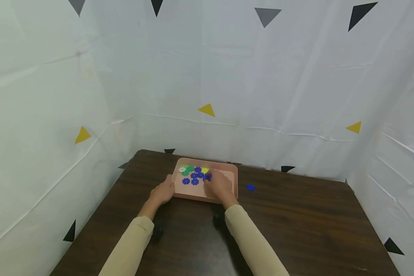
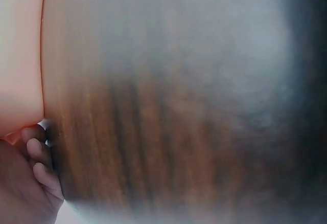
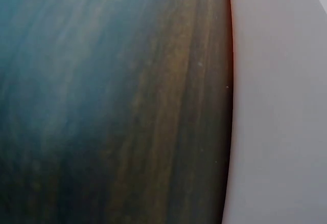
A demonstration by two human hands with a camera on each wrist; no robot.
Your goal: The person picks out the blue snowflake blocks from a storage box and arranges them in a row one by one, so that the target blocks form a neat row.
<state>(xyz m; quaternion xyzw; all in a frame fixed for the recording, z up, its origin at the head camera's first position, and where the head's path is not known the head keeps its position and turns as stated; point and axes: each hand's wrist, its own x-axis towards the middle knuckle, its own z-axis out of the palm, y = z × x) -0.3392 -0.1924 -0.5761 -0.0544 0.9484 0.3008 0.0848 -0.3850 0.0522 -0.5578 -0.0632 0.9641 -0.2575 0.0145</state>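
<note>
A shallow pink tray (image 1: pixel 200 197) lies on the table, holding several small flower-shaped plastic discs. My left hand (image 1: pixel 163 190) grips the tray's left side near its front corner; in the left wrist view, curled fingers (image 2: pixel 43 160) show at the tray's wall. My right hand (image 1: pixel 221 185) reaches over the tray, its fingertips pinching a blue disc (image 1: pixel 207 177). Beside it lie a yellow disc (image 1: pixel 205 170) and more blue discs (image 1: pixel 194 181). Green discs (image 1: pixel 190 168) and a white disc (image 1: pixel 182 169) are at the tray's back left. The right wrist view shows no hand.
One blue disc (image 1: pixel 250 187) lies on the dark wooden table (image 1: pixel 303 214), right of the tray. White sheeting (image 1: pixel 227 69) with grey, black and yellow triangles stands behind the table and along both sides.
</note>
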